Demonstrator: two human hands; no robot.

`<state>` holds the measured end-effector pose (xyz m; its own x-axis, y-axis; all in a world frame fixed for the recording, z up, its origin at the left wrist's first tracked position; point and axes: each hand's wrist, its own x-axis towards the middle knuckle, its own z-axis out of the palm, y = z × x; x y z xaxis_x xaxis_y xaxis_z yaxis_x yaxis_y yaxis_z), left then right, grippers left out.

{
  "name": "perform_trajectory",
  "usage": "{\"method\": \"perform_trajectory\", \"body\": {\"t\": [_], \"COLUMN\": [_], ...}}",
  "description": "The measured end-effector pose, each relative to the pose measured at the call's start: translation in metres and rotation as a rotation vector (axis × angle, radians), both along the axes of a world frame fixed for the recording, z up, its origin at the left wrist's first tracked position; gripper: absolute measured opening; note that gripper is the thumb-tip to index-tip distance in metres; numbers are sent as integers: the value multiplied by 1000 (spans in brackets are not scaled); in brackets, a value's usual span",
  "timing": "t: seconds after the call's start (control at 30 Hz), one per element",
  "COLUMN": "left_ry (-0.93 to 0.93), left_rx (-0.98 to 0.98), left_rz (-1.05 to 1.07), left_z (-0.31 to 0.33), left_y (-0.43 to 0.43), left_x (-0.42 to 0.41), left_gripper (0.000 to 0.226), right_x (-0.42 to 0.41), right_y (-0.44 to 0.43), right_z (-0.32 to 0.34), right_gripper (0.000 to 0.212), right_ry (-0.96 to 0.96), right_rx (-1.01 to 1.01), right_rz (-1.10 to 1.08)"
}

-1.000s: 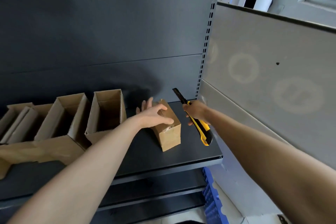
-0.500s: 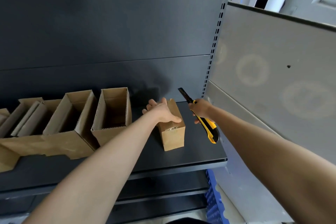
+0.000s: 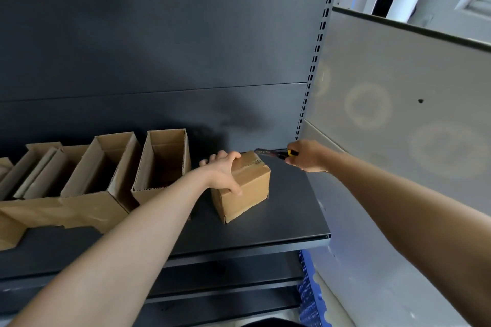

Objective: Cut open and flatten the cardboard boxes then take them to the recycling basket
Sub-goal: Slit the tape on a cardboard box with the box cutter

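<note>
Head view: closed cardboard box (image 3: 247, 188) is gripped from above by left hand (image 3: 223, 170) on dark shelf (image 3: 292, 217). Yellow knife (image 3: 271, 152) is gripped by right hand (image 3: 305, 157), blade tip just beside box's far top edge. Opened boxes (image 3: 162, 164) are ranged to its left.

Shop or stockroom: dark metal shelving (image 3: 239, 236), slotted upright (image 3: 316, 55).

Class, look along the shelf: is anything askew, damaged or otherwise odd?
The closed box, gripped by the left hand, sits skewed to the shelf edge. Left of it, a cardboard flap has a ragged edge.
</note>
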<state>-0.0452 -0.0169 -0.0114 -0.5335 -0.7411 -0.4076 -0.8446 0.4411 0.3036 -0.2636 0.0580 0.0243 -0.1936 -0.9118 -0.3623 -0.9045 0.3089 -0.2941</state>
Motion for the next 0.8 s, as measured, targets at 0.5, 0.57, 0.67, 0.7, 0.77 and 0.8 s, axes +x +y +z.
{"method": "perform_trajectory", "body": {"t": [0.5,0.57,0.67,0.7,0.77,0.8], "left_ry": [213,226,227,221,207,203], "left_rx": [173,192,196,186,169,165], "left_rz": [73,70,67,58,48,45], "left_z": [1,0,0,0,0,1], "left_y": [2,2,1,1,0,0], "left_x": [16,16,16,16,16,16], "left_gripper": [98,98,97,96,94,94], "right_x": [46,48,53,55,57,58], "right_y": [-7,-9,-12,-13,-15,-15], "right_z": [25,28,32,33,36,38], "right_gripper": [18,18,21,22,23,24], "right_ry": [413,448,496,509,527,537], "right_rx": [-31,-30,-11,-9,-3,-1], "right_rz": [389,395,428,440,456,460]}}
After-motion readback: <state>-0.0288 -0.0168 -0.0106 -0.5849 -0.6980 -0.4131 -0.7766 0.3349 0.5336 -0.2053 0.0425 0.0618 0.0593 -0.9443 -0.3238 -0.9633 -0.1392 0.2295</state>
